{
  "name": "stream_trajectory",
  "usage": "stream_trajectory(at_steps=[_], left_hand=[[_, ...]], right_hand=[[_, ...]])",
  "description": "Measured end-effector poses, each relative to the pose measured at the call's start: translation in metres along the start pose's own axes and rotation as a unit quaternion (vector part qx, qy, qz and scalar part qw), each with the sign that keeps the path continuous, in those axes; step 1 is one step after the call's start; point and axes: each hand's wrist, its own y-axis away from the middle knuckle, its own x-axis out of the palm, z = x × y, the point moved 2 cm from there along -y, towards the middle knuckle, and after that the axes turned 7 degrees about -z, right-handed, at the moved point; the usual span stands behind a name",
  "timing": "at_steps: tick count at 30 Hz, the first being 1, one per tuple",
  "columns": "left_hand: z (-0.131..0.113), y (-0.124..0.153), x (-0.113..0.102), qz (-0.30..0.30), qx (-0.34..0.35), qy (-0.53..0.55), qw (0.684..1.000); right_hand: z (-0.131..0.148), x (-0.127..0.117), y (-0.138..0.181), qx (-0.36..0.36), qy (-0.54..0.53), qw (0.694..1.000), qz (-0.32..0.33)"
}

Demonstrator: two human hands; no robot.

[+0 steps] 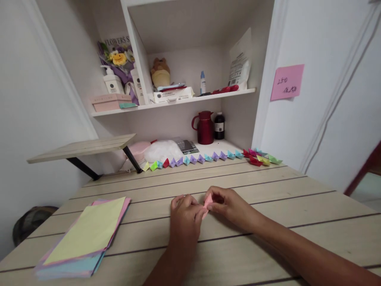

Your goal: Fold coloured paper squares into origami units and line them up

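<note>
Left hand (184,214) and right hand (229,204) are pinched onto pink paper (207,201) between them; it could be torn by uneven pull.

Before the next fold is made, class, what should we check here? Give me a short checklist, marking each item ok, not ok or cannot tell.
1. Grip: left hand and right hand both pinch the pink paper: ok.
2. Crease alignment: hidden by the fingers: cannot tell.
3. Bare table around the hands: ok.
4. Stack of coloured sheets lies near the left hand: ok.
5. Row of folded pieces sits at the far edge, apart from the hands: ok.
</note>
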Motion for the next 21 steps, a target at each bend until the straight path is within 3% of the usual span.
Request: stream_trajectory(at_steps=[3,6,13,17,21], left_hand=[[-0.005,0.0,0.002,0.015,0.045,-0.079,0.996],[-0.005,0.0,0.005,0.036,0.043,-0.079,0.995],[0.02,0.006,0.01,0.039,-0.124,0.074,0.989],[0.02,0.005,0.005,0.068,-0.088,0.134,0.985],[0.012,0.004,0.001,0.12,-0.038,0.125,0.984]], right_hand=[[0.0,-0.003,0.001,-0.016,0.109,0.994,-0.02],[-0.004,-0.005,0.001,-0.028,0.186,0.982,-0.025],[-0.02,-0.011,-0.004,-0.022,0.233,0.972,0.024],[-0.019,-0.013,-0.004,-0.031,0.246,0.968,0.025],[-0.015,-0.013,-0.003,-0.031,0.25,0.968,0.022]])
